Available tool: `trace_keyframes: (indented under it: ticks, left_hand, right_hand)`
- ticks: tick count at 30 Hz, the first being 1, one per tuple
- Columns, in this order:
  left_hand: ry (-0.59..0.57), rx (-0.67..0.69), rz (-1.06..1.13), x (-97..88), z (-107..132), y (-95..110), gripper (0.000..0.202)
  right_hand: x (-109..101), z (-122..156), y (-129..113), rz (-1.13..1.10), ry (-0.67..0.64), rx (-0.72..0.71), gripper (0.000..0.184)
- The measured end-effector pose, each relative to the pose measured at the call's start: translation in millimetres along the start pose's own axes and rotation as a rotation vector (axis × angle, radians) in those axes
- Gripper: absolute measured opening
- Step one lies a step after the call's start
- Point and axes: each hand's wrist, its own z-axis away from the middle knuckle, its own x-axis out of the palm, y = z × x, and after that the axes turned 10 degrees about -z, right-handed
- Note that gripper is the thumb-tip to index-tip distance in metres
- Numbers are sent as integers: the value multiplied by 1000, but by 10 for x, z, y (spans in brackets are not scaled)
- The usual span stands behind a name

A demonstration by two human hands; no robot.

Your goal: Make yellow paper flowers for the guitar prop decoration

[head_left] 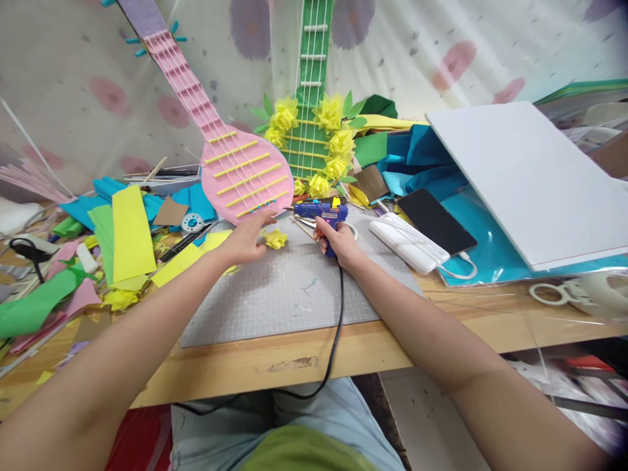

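My right hand (338, 242) grips a blue hot glue gun (321, 210), its nozzle pointing left toward the pink paper lute (245, 173). A black cord hangs from the gun's handle over the table edge. At the lute's lower rim is my left hand (248, 239), index finger stretched out and thumb apart; whether the fingertip touches the rim I cannot tell. Just right of that thumb a yellow paper flower (275, 239) sits above the grey cutting mat (294, 294). Behind, a green paper instrument (307, 131) leans upright, edged with yellow flowers.
Yellow crepe paper (133, 232), green strips (36, 304) and scraps crowd the left. On the right lie a white power bank (408, 241), a black phone (436, 220), a white board (534, 176) and white-handled scissors (549, 293). A patterned curtain (417, 52) hangs behind.
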Motion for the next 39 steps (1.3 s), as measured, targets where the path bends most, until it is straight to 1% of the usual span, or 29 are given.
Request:
trace_keyframes:
  ticks: [2, 4, 6, 9, 12, 14, 16, 18, 20, 21, 23, 26, 28, 30, 33, 35, 37, 39]
  left_hand:
    - [-25, -15, 55, 7, -50, -38, 86]
    - [-66, 13, 47, 6, -105, -57, 89]
    - [-125, 63, -22, -9, -153, -44, 91]
    - [-226, 133, -134, -52, -199, 25, 92]
    - [-280, 137, -199, -92, -210, 109, 91]
    - [-272, 89, -261, -107, -204, 159, 88]
    - [-214, 1, -322, -117, -195, 210, 88]
    - [-146, -99, -350, -128, -188, 262, 94]
    - [-112, -170, -326, -150, -186, 307, 99]
    - [-107, -194, -294, -165, -186, 321, 98]
    - [-82, -257, -196, -204, -188, 320, 87]
    - [14, -452, -52, -262, -172, 244, 69]
    - [54, -562, -33, -283, -130, 162, 64]
    - [33, -579, -76, -278, -60, 75, 55]
    - [-74, -568, -155, -213, 75, -46, 30]
    - [-131, -546, -165, -136, 162, -114, 19]
    - [-131, -500, -138, -46, 231, -166, 19]
    - [-111, -476, -110, 39, 276, -201, 24]
  right_hand:
    - [9, 5, -19, -30, 23, -4, 47]
    - [15, 9, -41, -70, 58, -10, 47]
    - [15, 7, -57, -105, 85, -11, 47]
    - [7, 0, -64, -138, 86, -10, 45]
    - [2, -4, -59, -167, 75, -18, 44]
    - [0, -4, -57, -182, 72, -14, 44]
    - [-1, -4, -56, -182, 73, -4, 44]
    - [-3, -4, -57, -174, 73, 1, 44]
    - [-2, -2, -59, -178, 71, -7, 45]
    - [-2, -1, -61, -184, 70, -11, 45]
    - [1, 3, -66, -198, 68, -12, 45]
    - [3, 4, -71, -212, 64, -3, 45]
    - [1, 0, -67, -211, 64, 0, 45]
    - [-2, -4, -58, -202, 65, 0, 45]
    - [-1, -2, -45, -189, 66, -10, 44]
    - [4, 7, -39, -162, 62, -16, 44]
    - [9, 18, -40, -118, 54, -14, 44]
    - [13, 29, -46, -80, 42, 1, 45]
